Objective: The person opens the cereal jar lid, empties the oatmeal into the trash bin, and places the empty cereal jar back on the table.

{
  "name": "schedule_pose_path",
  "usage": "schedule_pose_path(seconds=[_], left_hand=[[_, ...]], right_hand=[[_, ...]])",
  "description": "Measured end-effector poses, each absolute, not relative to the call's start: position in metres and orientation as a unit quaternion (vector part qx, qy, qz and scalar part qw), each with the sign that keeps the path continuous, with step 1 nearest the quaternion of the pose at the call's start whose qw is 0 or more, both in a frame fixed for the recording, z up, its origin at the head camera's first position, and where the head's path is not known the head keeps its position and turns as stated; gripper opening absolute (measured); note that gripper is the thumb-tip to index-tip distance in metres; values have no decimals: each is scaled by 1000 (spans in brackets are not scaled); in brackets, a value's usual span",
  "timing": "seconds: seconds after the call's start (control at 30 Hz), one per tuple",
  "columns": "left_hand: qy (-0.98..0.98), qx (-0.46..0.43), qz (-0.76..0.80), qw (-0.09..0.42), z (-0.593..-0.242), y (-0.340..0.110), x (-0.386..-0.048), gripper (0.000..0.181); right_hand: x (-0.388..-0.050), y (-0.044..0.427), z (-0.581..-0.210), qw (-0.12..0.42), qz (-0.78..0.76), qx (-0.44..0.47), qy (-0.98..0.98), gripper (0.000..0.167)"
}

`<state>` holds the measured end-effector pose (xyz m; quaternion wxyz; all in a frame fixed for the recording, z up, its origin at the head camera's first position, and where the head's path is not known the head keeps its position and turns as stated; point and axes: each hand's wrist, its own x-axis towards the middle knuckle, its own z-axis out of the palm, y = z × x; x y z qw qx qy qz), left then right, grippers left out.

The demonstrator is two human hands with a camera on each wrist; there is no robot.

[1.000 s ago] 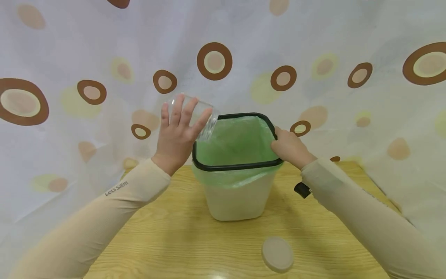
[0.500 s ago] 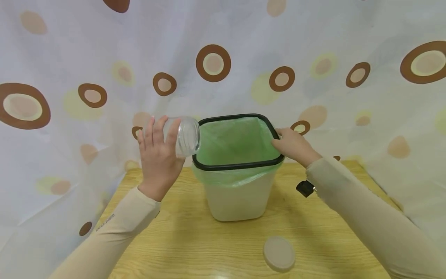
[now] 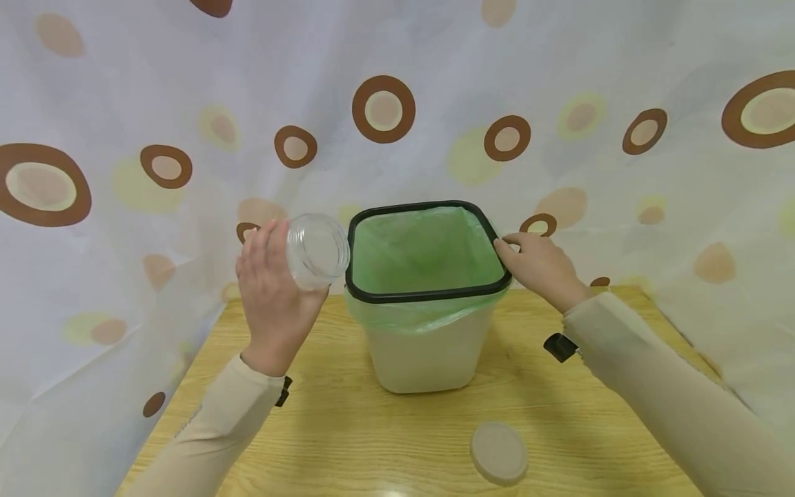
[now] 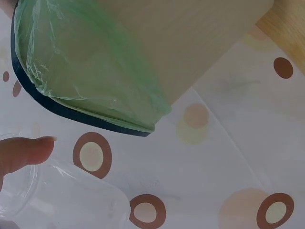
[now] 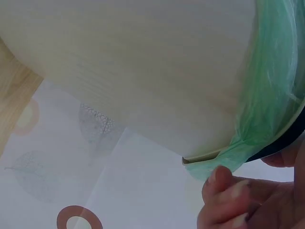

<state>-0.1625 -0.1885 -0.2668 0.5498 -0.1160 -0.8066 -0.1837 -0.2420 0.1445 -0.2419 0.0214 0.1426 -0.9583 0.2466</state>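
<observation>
My left hand [image 3: 268, 297] holds a clear glass jar [image 3: 318, 254] just left of the bin, tipped on its side with its mouth facing right. In the left wrist view the thumb [image 4: 28, 151] lies across the jar [image 4: 76, 195]. A whitish trash bin [image 3: 428, 359] stands upright, lined with a green plastic bag [image 3: 428, 252] held by a black rim [image 3: 428, 297]. My right hand [image 3: 546, 268] is at the rim's right side, its thumb close against it. Its loosely bent fingers [image 5: 224, 195] are outside the bin, apart from the bag.
A round beige lid [image 3: 499, 452] lies on the wooden table [image 3: 323, 428], in front of the bin and slightly right. A white patterned sheet [image 3: 435, 55] hangs behind the table and along both sides.
My left hand has drawn the jar left and down, away from over the bin, turning its mouth more toward me. My right hand has loosened its grip on the rim and shifted slightly right.
</observation>
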Motion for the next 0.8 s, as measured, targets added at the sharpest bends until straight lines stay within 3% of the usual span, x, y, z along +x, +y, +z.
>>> schedule_pose_path(seconds=[0.6,0.8], left_hand=[[-809,-67,-303,500,-290,-186,-144,96],[-810,-30,-342,475,-303,-185,-134,101]], right_hand=[[-228,157,-248,40,245,139,-959,60],[-226,160,-252,61,250,148,-955,47]])
